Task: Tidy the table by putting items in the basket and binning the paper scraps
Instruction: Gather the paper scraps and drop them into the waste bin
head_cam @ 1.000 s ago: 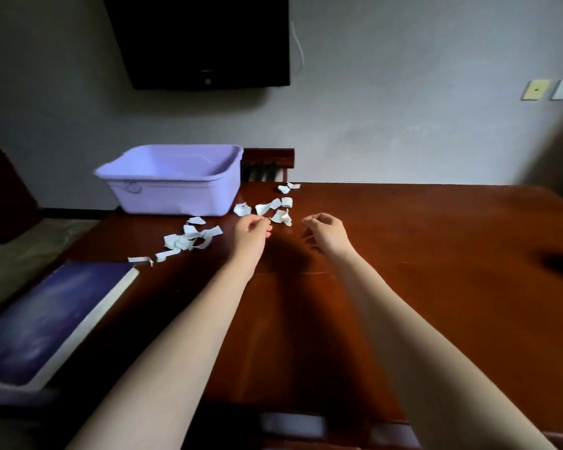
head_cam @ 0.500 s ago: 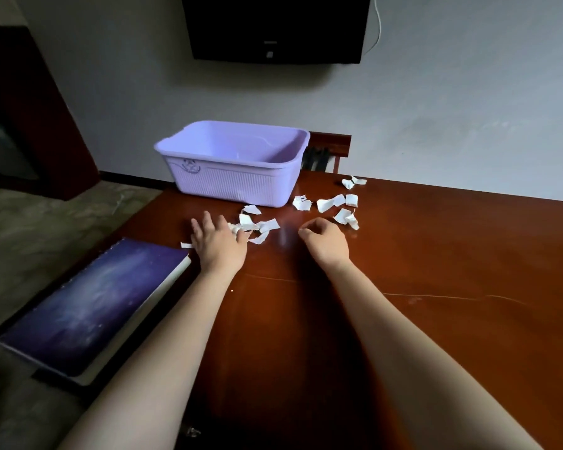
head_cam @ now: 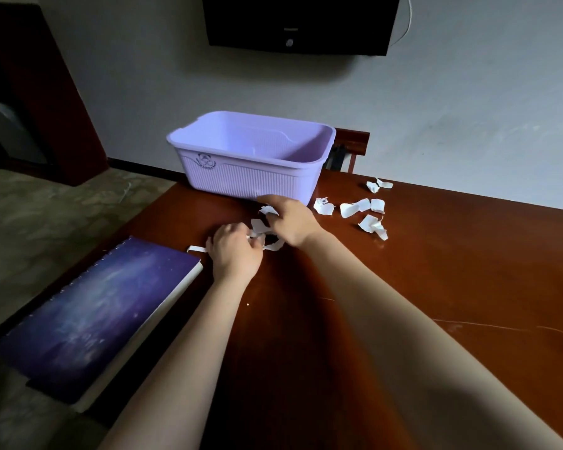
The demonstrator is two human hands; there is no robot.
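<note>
Wooden table (head_cam: 403, 303) is occupied by a purple notebook (head_cam: 88, 319) at left and a lilac basket (head_cam: 241, 177) at the far edge, before which paper scraps (head_cam: 258, 226) are gripped by the curled left hand (head_cam: 234, 254) and right hand (head_cam: 293, 220).

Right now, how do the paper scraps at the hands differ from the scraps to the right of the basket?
The scraps at the hands are bunched together, with the left hand and right hand curling fingers on them; the scraps on the right lie spread apart, untouched. The first lie before the basket, the second past its right corner. Both are torn white paper on the table.
</note>
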